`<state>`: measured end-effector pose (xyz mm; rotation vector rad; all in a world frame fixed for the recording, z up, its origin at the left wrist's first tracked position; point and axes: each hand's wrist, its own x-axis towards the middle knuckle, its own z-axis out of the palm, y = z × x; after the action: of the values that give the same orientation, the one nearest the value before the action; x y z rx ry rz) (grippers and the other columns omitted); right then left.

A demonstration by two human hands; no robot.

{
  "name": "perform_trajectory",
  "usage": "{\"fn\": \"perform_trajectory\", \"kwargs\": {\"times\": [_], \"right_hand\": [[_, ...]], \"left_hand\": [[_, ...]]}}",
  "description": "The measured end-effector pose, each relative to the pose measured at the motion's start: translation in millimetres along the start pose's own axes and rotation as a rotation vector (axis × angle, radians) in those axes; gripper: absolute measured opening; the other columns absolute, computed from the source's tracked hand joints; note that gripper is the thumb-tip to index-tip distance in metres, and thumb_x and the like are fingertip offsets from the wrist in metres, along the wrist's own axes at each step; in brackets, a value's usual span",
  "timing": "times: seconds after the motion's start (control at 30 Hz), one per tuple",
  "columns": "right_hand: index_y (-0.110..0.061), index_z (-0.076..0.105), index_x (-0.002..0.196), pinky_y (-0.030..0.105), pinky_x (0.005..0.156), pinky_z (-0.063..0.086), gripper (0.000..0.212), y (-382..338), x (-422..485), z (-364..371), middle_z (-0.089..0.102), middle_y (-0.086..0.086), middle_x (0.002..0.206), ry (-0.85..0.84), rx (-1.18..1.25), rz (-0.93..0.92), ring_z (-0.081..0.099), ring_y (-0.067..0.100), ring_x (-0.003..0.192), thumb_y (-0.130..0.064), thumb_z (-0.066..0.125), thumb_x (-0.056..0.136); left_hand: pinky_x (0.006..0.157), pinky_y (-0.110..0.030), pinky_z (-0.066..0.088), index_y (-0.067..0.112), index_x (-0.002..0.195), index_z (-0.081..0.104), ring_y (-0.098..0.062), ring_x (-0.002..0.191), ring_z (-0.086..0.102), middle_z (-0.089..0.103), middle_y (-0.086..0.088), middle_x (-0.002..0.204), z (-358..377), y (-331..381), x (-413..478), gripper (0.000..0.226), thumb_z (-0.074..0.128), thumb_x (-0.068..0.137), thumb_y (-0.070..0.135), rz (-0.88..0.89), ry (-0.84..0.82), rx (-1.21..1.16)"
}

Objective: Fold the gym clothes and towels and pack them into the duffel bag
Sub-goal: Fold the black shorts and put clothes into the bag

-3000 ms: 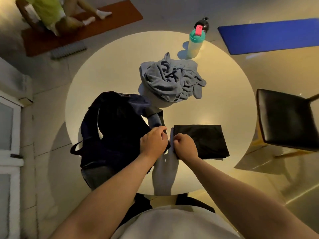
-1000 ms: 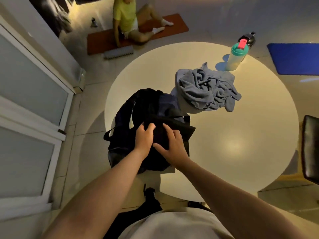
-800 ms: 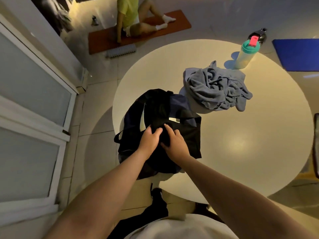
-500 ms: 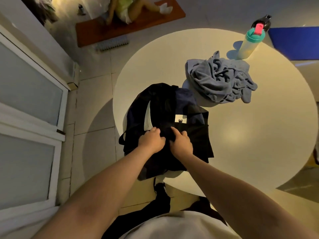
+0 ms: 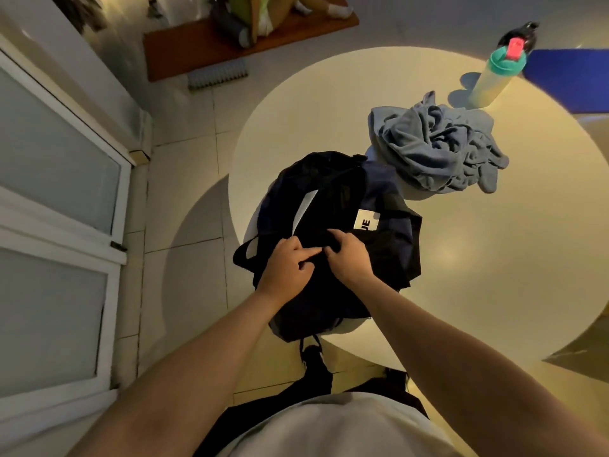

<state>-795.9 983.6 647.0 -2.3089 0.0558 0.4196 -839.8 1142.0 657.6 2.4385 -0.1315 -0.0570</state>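
Note:
A dark navy duffel bag [image 5: 329, 199] with a white label sits at the near left edge of the round cream table [image 5: 461, 258]. A folded black garment [image 5: 392, 255] lies over the bag's open top and hangs toward the right side. My left hand [image 5: 286, 268] and my right hand [image 5: 349, 255] meet at the near edge of the bag's opening, both with fingers curled into dark fabric there. A crumpled grey-blue towel [image 5: 435, 146] lies in a heap on the table just beyond the bag.
A shaker bottle [image 5: 494, 77] with a teal lid and pink cap stands at the table's far side. A blue mat [image 5: 566, 80] lies on the floor past it. Another person sits on a brown mat [image 5: 230, 41] at the back. White-framed glass doors [image 5: 56, 225] line the left.
The folded black garment moved from the table onto the bag's open top. Both hands slid back from flat on the garment to gripping fabric at the bag's near edge.

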Motion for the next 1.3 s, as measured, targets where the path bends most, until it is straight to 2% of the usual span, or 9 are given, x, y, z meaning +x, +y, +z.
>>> {"fn": "perform_trajectory", "kwargs": {"times": [0.23, 0.37, 0.5, 0.63, 0.77, 0.87, 1.07, 1.2, 1.3], "right_hand": [[-0.019, 0.051, 0.144, 0.034, 0.1, 0.047, 0.048, -19.7, 9.5, 14.4, 0.062, 0.005, 0.134, -0.01, 0.18, 0.072, 0.058, 0.023, 0.124, -0.031, 0.06, 0.098], [-0.019, 0.035, 0.154, 0.03, 0.112, 0.036, 0.051, -28.8, 1.7, 19.2, 0.046, 0.009, 0.151, -0.363, 0.397, 0.074, 0.044, 0.023, 0.139, -0.03, 0.047, 0.106], [-0.034, 0.025, 0.157, 0.045, 0.119, 0.029, 0.06, -18.5, 7.2, 24.0, 0.038, 0.007, 0.156, -0.562, -0.038, 0.066, 0.035, 0.029, 0.144, -0.022, 0.044, 0.102], [-0.02, 0.047, 0.148, 0.032, 0.109, 0.039, 0.047, -14.4, -0.1, 12.4, 0.055, 0.006, 0.143, -0.298, 0.038, -0.058, 0.05, 0.024, 0.132, -0.015, 0.047, 0.102], [-0.023, 0.06, 0.129, 0.045, 0.108, 0.035, 0.033, 19.0, -11.3, -7.1, 0.048, 0.005, 0.134, 0.094, -0.231, -0.01, 0.041, 0.029, 0.129, -0.028, 0.05, 0.098], [-0.026, 0.039, 0.146, 0.053, 0.114, 0.022, 0.05, 39.7, -13.0, -17.6, 0.036, 0.012, 0.149, 0.031, -0.184, 0.282, 0.026, 0.036, 0.141, -0.039, 0.047, 0.099], [-0.034, 0.05, 0.14, 0.051, 0.103, 0.03, 0.046, 47.9, -5.8, -26.1, 0.052, 0.005, 0.139, -0.063, -0.105, 0.29, 0.037, 0.033, 0.134, -0.026, 0.058, 0.095], [-0.029, 0.068, 0.109, 0.043, 0.1, 0.04, 0.026, 45.2, -5.1, -34.7, 0.07, -0.004, 0.112, 0.005, 0.083, 0.202, 0.059, 0.018, 0.113, -0.012, 0.059, 0.091], [-0.023, 0.069, 0.099, 0.036, 0.091, 0.053, 0.017, 37.6, -10.2, -42.2, 0.07, -0.004, 0.1, 0.024, 0.429, 0.194, 0.065, 0.013, 0.099, -0.008, 0.063, 0.092]], "left_hand": [[0.078, -0.021, 0.037, 0.015, 0.095, 0.079, -0.011, 0.083, 0.042, 0.043, 0.009, 0.082, -10.1, -7.2, -3.6, 0.018, 0.065, 0.087, 0.008, -0.009, 0.09, 0.022], [0.078, -0.019, 0.037, 0.017, 0.091, 0.066, -0.01, 0.087, 0.045, 0.049, 0.011, 0.085, -9.3, -0.5, -8.0, 0.012, 0.063, 0.084, 0.007, -0.084, 0.093, -0.005], [0.07, -0.021, 0.039, 0.017, 0.084, 0.052, -0.01, 0.085, 0.042, 0.046, 0.01, 0.083, -6.1, 5.1, -9.6, 0.016, 0.062, 0.081, 0.005, -0.093, 0.095, -0.023], [0.087, -0.03, 0.041, 0.021, 0.099, 0.063, -0.017, 0.104, 0.042, 0.051, 0.007, 0.102, 6.9, 1.5, -7.5, 0.014, 0.06, 0.085, 0.016, -0.244, 0.087, 0.093], [0.093, -0.032, 0.034, 0.024, 0.112, 0.066, -0.017, 0.105, 0.046, 0.061, 0.007, 0.111, 11.8, 14.8, 2.5, 0.029, 0.054, 0.087, 0.017, -0.12, 0.183, 0.185], [0.097, -0.036, 0.046, 0.019, 0.126, 0.063, -0.016, 0.112, 0.052, 0.065, 0.003, 0.12, 24.4, 35.5, 18.4, 0.037, 0.05, 0.093, 0.012, 0.051, 0.035, 0.074], [0.109, -0.05, 0.043, 0.028, 0.158, 0.023, -0.029, 0.14, 0.04, 0.029, -0.002, 0.16, 60.6, 45.9, 40.6, 0.072, 0.059, 0.095, 0.029, -0.266, -0.526, 0.088], [0.116, -0.052, 0.033, 0.034, 0.157, 0.015, -0.033, 0.146, 0.025, 0.02, -0.003, 0.162, 67.9, 48.4, 40.1, 0.102, 0.08, 0.079, 0.039, -0.295, -0.544, -0.07], [0.112, -0.05, 0.039, 0.032, 0.152, 0.024, -0.034, 0.143, 0.03, 0.029, -0.006, 0.156, 76.4, 51.5, 36.5, 0.093, 0.082, 0.08, 0.03, -0.279, -0.35, -0.084]]}}
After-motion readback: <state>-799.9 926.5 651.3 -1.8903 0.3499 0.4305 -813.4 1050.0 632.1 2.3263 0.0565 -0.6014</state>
